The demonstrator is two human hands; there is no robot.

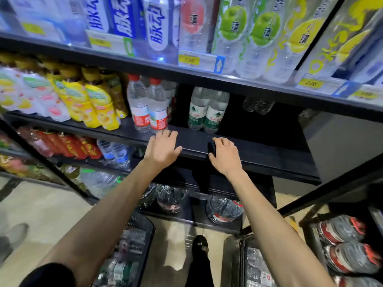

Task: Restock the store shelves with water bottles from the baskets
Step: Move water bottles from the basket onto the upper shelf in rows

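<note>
Left hand (162, 148) flat on the front lip of the black metal shelf (269, 160), spread wide, holding nothing. Right hand (224, 156) near it on the same lip, loosely bent, likewise empty.

Down by the feet, a dark basket of clear plastic bottles (148, 230), and a second dark basket (242, 257) to the right.

Just past the left hand, red-capped clear water bottles with red-and-white labels (149, 108). Further right, green-labelled clear bottles (207, 112), then bare shelf.

Likely between loads. Next: reach down to a basket, grip a bottle, stand it upright in the bare stretch.
</note>
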